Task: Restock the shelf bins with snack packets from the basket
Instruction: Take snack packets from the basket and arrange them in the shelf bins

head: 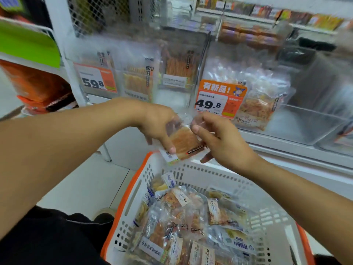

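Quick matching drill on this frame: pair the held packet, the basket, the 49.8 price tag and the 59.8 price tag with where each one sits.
1. held packet
2. basket
3. 49.8 price tag
4. 59.8 price tag

a. front of the left clear bin
b. between left hand and right hand
c. below the hands, full of packets
d. front of the middle clear bin

Pairs: 1-b, 2-c, 3-d, 4-a

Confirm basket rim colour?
Orange rim on a white slotted basket, clearest in the head view.
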`<state>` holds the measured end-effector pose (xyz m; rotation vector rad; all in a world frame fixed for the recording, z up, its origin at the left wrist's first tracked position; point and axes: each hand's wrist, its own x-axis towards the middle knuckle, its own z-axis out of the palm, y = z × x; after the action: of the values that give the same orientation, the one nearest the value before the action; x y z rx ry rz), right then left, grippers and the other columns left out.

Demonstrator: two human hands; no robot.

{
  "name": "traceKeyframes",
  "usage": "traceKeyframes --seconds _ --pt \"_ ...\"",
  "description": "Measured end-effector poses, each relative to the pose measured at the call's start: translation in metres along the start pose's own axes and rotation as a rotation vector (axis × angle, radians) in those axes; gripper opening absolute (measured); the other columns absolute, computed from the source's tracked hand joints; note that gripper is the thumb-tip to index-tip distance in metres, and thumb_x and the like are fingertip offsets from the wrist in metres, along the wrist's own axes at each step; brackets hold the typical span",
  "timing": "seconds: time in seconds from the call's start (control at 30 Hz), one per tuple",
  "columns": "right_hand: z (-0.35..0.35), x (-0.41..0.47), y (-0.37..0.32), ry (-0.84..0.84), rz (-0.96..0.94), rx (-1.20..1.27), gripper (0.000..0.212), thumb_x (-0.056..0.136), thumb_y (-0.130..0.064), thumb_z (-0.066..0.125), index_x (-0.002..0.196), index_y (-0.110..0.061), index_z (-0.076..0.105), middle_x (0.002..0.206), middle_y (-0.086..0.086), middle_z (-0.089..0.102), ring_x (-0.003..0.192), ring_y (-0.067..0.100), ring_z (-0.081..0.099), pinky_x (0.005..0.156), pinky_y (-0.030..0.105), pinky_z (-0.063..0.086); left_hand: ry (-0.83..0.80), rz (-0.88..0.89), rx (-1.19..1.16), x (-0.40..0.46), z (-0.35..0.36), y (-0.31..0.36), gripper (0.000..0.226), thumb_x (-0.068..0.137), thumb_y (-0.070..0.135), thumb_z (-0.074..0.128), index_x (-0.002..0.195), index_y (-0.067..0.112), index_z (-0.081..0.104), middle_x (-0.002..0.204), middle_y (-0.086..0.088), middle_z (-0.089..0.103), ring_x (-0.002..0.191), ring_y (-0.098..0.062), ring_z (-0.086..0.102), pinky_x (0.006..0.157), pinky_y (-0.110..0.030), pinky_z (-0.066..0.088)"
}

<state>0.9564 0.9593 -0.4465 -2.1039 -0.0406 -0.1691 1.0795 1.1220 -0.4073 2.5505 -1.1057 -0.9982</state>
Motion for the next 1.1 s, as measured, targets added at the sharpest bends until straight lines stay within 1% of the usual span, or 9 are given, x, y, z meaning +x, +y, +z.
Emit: traceKeyframes --seconds 0.13,0.23,0.3,0.37,0.53,0.63,0.83,1.0,1.1 --pt "-0.027 0.026 -0.042 0.021 -0.164 -0.177 0.022 0.085 -0.011 0.077 0.103 -0.016 0.066 0.087 -0.003 0.073 0.072 0.011 0.072 0.056 0.037 0.061 0.307 0.122 -0.354 -0.010 -0.020 -0.008 0.019 0.076 0.019 0.083 0.084 0.006 0.072 0.070 -0.005 0.073 0.063 -0.013 0.065 0.053 -0.023 0.051" --pt "-0.042 0.053 -0.064 0.218 -0.375 -0.460 0.012 0.085 -0.010 0.075 0.093 -0.017 0.071 0.086 -0.005 0.074 0.076 0.007 0.069 0.066 0.035 0.059 0.730 0.113 -0.534 -0.005 -0.033 -0.006 0.033 0.066 0.028 0.090 0.090 0.013 0.075 0.086 -0.011 0.074 0.074 -0.015 0.065 0.061 -0.024 0.049" --pt "-0.048 0.072 -0.079 0.312 -0.484 -0.541 0.011 0.086 -0.011 0.071 0.097 -0.014 0.071 0.091 -0.004 0.075 0.084 0.011 0.069 0.075 0.034 0.057 1.041 -0.004 -0.580 -0.005 -0.042 -0.002 0.049 0.058 0.036 0.093 0.095 0.019 0.065 0.088 0.000 0.070 0.080 -0.015 0.063 0.066 -0.026 0.047" --pt "-0.049 0.096 -0.092 0.328 -0.512 -0.642 0.013 0.088 -0.015 0.068 0.101 -0.016 0.070 0.094 -0.002 0.074 0.088 0.016 0.068 0.078 0.035 0.054 1.165 -0.101 -0.605 -0.008 -0.048 -0.002 0.059 0.060 0.037 0.093 0.099 0.022 0.053 0.083 0.006 0.061 0.074 -0.009 0.057 0.062 -0.024 0.043" --pt "-0.048 0.143 -0.119 0.343 -0.461 -0.981 0.015 0.086 -0.016 0.059 0.099 -0.015 0.064 0.093 0.010 0.069 0.089 0.040 0.062 0.067 0.040 0.048 1.223 -0.172 -0.693 -0.006 -0.052 -0.015 0.062 0.071 0.018 0.087 0.114 0.020 0.043 0.088 -0.002 0.066 0.086 -0.019 0.065 0.070 -0.030 0.047" --pt "-0.045 0.161 -0.121 0.248 -0.327 -1.207 0.010 0.085 -0.014 0.059 0.095 -0.011 0.061 0.091 0.016 0.061 0.084 0.040 0.058 0.064 0.038 0.037 1.184 -0.174 -0.684 -0.007 -0.052 -0.023 0.058 0.075 0.013 0.083 0.114 0.022 0.041 0.088 -0.001 0.065 0.088 -0.020 0.064 0.075 -0.033 0.051" --pt "-0.034 0.203 -0.105 -0.043 -0.034 -1.280 0.012 0.091 -0.009 0.063 0.097 -0.011 0.053 0.088 0.009 0.050 0.083 0.032 0.052 0.071 0.040 0.047 1.120 -0.157 -0.644 -0.004 -0.049 -0.029 0.047 0.073 0.014 0.085 0.106 0.021 0.051 0.078 0.004 0.063 0.083 -0.020 0.065 0.075 -0.032 0.052" --pt "-0.034 0.227 -0.092 -0.112 -0.029 -1.211 0.043 0.088 -0.016 0.073 0.125 -0.002 0.055 0.116 0.016 0.062 0.095 0.030 0.055 0.076 0.036 0.044 1.127 -0.132 -0.611 -0.003 -0.049 -0.029 0.044 0.073 0.014 0.085 0.104 0.020 0.053 0.074 0.005 0.063 0.081 -0.020 0.065 0.076 -0.033 0.053" --pt "-0.034 0.230 -0.087 -0.093 -0.031 -1.198 0.042 0.087 -0.015 0.074 0.123 -0.002 0.056 0.109 0.014 0.060 0.092 0.029 0.055 0.075 0.035 0.043 1.134 -0.143 -0.600 -0.002 -0.049 -0.031 0.047 0.072 0.015 0.086 0.098 0.019 0.047 0.077 0.002 0.062 0.082 -0.022 0.064 0.075 -0.034 0.052"
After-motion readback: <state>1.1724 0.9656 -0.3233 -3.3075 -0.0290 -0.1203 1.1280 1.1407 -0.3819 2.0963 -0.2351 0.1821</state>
